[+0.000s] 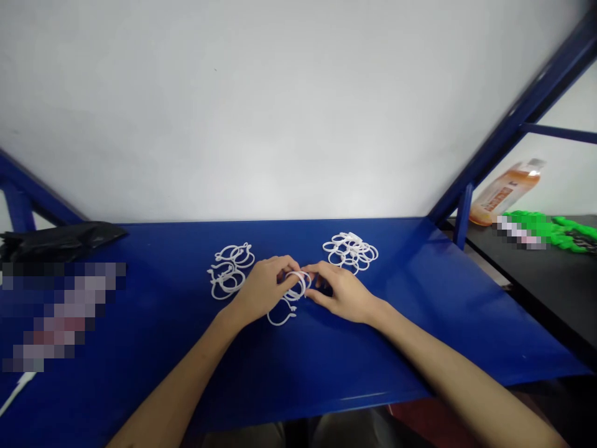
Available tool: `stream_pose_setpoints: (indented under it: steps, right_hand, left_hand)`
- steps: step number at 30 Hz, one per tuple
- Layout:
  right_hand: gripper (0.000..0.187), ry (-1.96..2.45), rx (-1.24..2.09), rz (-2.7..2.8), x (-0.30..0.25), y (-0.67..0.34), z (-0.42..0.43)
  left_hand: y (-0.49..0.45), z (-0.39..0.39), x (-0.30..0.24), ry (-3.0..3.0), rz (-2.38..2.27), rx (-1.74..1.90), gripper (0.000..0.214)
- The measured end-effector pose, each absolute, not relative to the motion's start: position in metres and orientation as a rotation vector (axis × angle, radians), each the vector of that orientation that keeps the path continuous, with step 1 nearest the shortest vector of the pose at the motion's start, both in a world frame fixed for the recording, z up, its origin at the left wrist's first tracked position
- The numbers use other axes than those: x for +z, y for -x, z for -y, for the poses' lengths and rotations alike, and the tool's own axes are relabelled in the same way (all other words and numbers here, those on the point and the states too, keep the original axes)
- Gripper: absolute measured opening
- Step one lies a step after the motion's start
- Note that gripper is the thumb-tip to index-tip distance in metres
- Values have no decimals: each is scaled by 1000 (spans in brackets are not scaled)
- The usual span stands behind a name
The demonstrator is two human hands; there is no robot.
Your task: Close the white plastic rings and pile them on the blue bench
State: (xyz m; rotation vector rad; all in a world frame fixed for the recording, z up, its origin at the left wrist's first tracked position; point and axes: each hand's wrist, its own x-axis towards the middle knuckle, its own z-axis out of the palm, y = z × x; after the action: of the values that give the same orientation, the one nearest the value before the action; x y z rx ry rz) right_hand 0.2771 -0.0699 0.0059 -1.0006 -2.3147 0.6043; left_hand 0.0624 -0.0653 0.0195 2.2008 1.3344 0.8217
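My left hand (263,287) and my right hand (346,291) meet over the middle of the blue table. Between their fingertips is a white plastic ring (303,286), pinched from both sides; other rings overlap it, so I cannot tell how many are held. Just below my left fingers lies an open white ring (280,322) with a gap between its knobbed ends. Left of my left hand is a loose group of open white rings (228,280) with small end catches. Beyond my right hand sits a heap of white rings (352,249) that look closed.
The blue table (326,373) backs onto a pale wall (280,124). A black plastic bag (69,239) lies at the left, above a blurred-out patch. Blue frame bars (508,118) rise at the right. Past them, a bottle (506,193) and bright green items (536,224) rest on a black surface.
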Motion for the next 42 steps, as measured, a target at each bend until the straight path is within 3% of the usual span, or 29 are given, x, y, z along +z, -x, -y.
stream_pose_setpoints:
  steps: [3, 10, 14, 20, 25, 34, 42]
  right_hand:
    - [14, 1045, 698, 2218, 5, -276, 67]
    - [26, 1228, 793, 1858, 4, -284, 56]
    - [29, 1191, 968, 1771, -1, -285, 54]
    - [20, 1010, 968, 1823, 0, -282, 59]
    - [12, 973, 804, 1894, 2, -285, 61]
    - [13, 924, 839, 1898, 5, -283, 62]
    - [26, 876, 895, 1957, 7, -284, 63]
  left_hand:
    - [-66, 66, 19, -2173, -1258, 818, 15]
    - [-52, 58, 16, -2255, -1493, 866, 29]
    - [-53, 65, 18, -2407, -1448, 831, 55]
    - [-68, 73, 22, -2331, -1409, 886, 21]
    - [-69, 72, 19, -2325, -1286, 891, 16]
    - [-67, 71, 24, -2091, -1256, 950, 19]
    - [-65, 69, 22, -2062, -1246, 917, 16]
